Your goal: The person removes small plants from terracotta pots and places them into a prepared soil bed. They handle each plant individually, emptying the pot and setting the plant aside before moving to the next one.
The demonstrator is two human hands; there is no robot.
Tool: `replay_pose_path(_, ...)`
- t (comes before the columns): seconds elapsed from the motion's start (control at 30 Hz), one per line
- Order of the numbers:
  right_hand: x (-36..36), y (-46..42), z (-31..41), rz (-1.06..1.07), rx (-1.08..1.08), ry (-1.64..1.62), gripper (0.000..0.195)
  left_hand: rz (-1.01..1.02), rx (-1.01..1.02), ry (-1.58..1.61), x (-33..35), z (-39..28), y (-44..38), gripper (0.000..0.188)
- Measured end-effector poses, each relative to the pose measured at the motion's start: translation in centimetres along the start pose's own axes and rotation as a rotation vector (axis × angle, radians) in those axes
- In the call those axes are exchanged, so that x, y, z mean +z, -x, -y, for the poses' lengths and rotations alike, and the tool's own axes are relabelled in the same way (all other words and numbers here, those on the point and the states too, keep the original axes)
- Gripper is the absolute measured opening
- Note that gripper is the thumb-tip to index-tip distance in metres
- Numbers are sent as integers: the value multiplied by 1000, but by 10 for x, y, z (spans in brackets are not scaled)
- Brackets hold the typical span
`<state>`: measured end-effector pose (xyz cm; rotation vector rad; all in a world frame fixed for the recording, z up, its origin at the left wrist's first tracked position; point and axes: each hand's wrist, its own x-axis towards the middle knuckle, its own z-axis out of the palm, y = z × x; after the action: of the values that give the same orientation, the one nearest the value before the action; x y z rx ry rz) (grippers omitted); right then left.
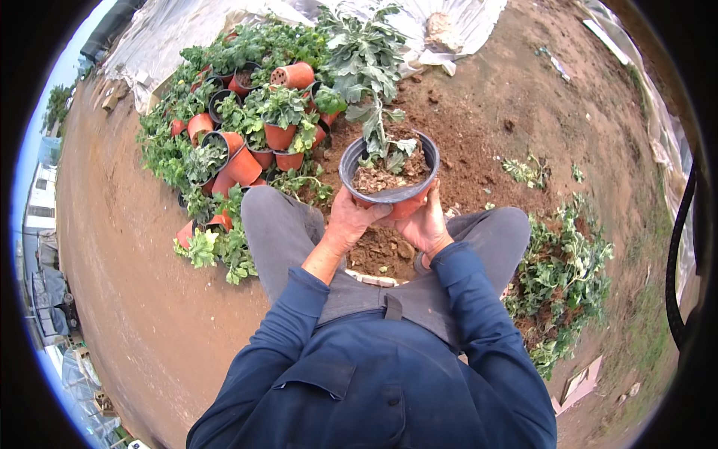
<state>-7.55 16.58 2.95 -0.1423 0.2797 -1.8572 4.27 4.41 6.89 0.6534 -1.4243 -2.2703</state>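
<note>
Between my knees, my left hand (354,218) and my right hand (424,223) hold one plastic flowerpot (392,203) from its two sides, near the bottom. The pot is reddish orange outside and black inside, tilted so that its mouth faces me. Inside lies crumbly brown soil (377,179), with a leafy green plant (367,70) rising from it and reaching away from me. The undersides of the pot and some of my fingers are hidden. Loose soil (381,250) covers the ground below my hands.
Many potted plants (280,104) and tipped orange pots (244,166) crowd the ground ahead to the left. A heap of uprooted plants (566,269) lies at my right. Plastic sheeting (471,19) spreads along the far side. A broken pinkish board (580,387) rests at the lower right.
</note>
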Motion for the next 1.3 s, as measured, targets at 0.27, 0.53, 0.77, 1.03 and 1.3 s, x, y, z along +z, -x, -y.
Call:
replay_pose_path(0.27, -10, 9, 18, -281, -210, 158, 69, -55, 202, -256, -19, -12, 1, 48)
replay_pose_path(0.53, -3, -1, 35, -340, -417, 476, 59, -122, 318, -570, -19, -10, -15, 32)
replay_pose_path(0.77, -19, -1, 24, -366, -374, 604, 46, -104, -11, -221, 3, 10, -15, 27)
replay_pose_path(1.03, -13, -8, 18, -364, -278, 499, 49, -257, 254, -420, -6, 35, -25, 12)
replay_pose_path(1.3, -35, -14, 29, -517, -351, 474, 44, -406, 617, -684, 7, 9, -33, 18)
